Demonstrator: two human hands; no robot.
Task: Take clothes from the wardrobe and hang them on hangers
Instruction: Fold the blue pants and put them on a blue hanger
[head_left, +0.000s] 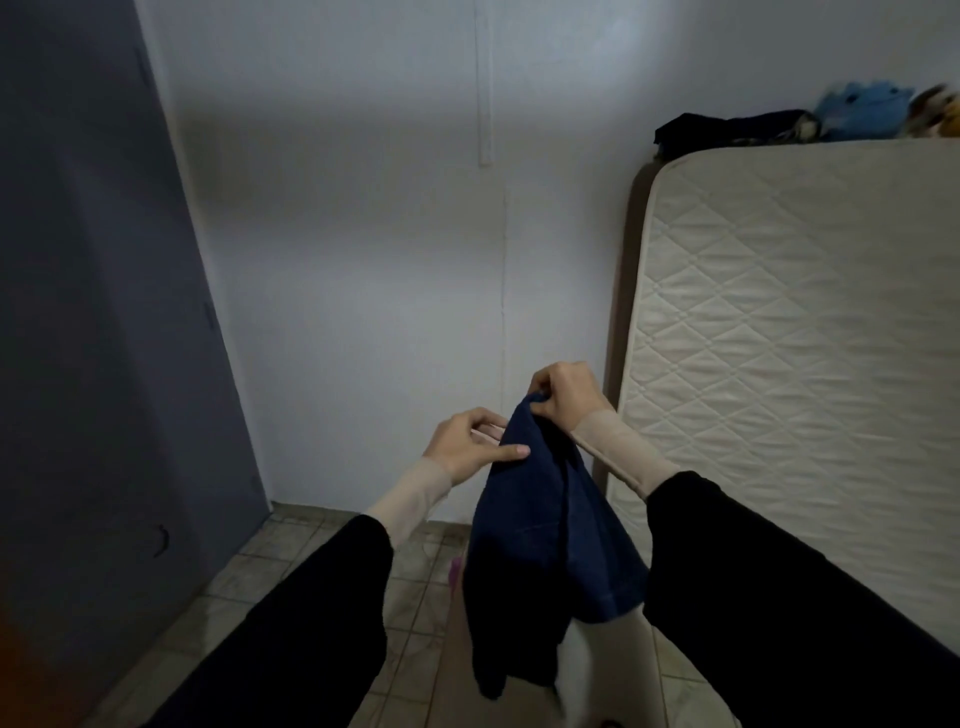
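One dark blue garment (545, 525) hangs in the air between two hands, beside the mattress (800, 332). The right hand (563, 389) pinches its top edge. The left hand (470, 441) holds its side between thumb and fingers.

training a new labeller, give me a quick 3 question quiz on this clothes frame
1. True or false: the garment lies flat on the floor.
2. Multiple choice: what stands upright against the wall on the right? A) a ladder B) a mattress C) a mirror
3. Fill in: the right hand pinches the garment's ____ edge.

Key
1. False. It hangs in the air, held by both hands; the left hand grips it just below the top.
2. B. Dark clothes and a blue plush toy rest on its upper edge.
3. Top.

No hanger shows in this view.
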